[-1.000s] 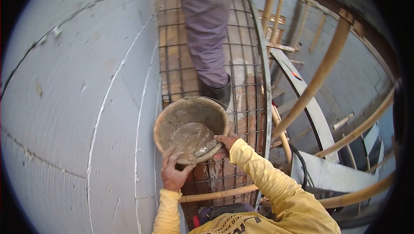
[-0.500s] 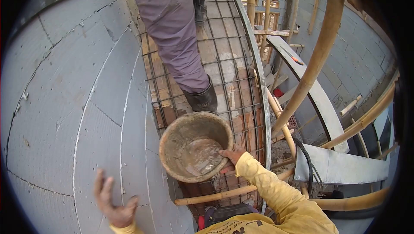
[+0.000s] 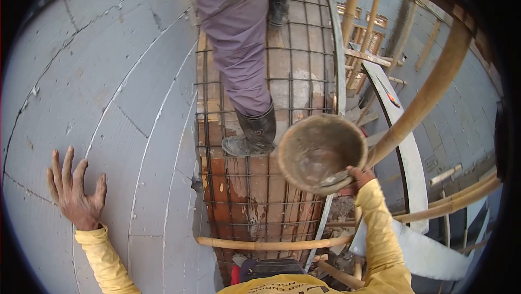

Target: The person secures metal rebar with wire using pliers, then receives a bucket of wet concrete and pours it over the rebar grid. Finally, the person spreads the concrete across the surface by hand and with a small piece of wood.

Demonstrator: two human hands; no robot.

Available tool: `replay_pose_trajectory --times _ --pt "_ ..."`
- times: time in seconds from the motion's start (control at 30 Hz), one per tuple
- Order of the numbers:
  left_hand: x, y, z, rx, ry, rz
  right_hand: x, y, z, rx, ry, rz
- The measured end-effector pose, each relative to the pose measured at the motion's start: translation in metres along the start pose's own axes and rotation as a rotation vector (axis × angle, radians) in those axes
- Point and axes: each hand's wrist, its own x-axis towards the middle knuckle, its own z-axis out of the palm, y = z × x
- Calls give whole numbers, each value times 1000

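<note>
My right hand grips the near right rim of a round, mud-stained bucket. The bucket is tilted so its inside faces me, with only a wet, greyish residue visible at the bottom. It hangs over the right edge of the rebar mesh, beside a bamboo pole. My left hand has its fingers spread against or close to the grey block wall; whether it touches cannot be made out. Both of my sleeves are yellow.
Another person's leg in purple trousers and a black rubber boot stand on the mesh ahead. A bamboo pole crosses in front of me. To the right are a slanting bamboo pole, a curved pale board and a drop.
The bucket has moved right in my right hand, away from the other person's boot. My left hand has shifted left and up, with its fingers now spread at the wall.
</note>
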Motion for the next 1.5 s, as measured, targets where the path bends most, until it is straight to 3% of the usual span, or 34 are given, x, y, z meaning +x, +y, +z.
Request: replay_pose_trajectory --times 0.07,0.13,0.2,0.3,0.5,0.73,0.93,1.07,1.13,1.2,1.33,1.47,1.5 --pt "1 3 0 -9 -24 -33 22 -31 -11 -99 55 -112" --pt "1 2 -1 -17 -53 -62 80 -66 -42 -453 109 -173" --pt "2 2 1 -12 -44 -73 75 -124 1 -580 216 -193" --pt "0 0 3 -14 -54 -84 92 -185 67 -572 122 -279" --pt "-4 -2 4 40 -137 -119 200 -258 201 -464 151 -236" --pt "-8 -4 6 56 -188 -131 286 -276 263 -322 276 -120" --pt "-9 -4 8 80 -199 -134 329 -240 209 -264 266 -49" --pt "-10 -4 8 83 -206 -136 288 -206 166 -219 364 -47" --pt "-12 -6 9 78 -192 -130 323 -192 111 -267 331 -47" --pt "-12 -5 11 79 -182 -136 310 -175 71 -182 373 -82" --pt "-12 -3 10 78 -199 -163 265 -150 -1 -320 513 27" --pt "-13 -3 8 62 -201 -175 224 -110 -72 -458 452 183" --pt "-13 -3 7 56 -190 -180 206 -106 -82 -537 352 274"
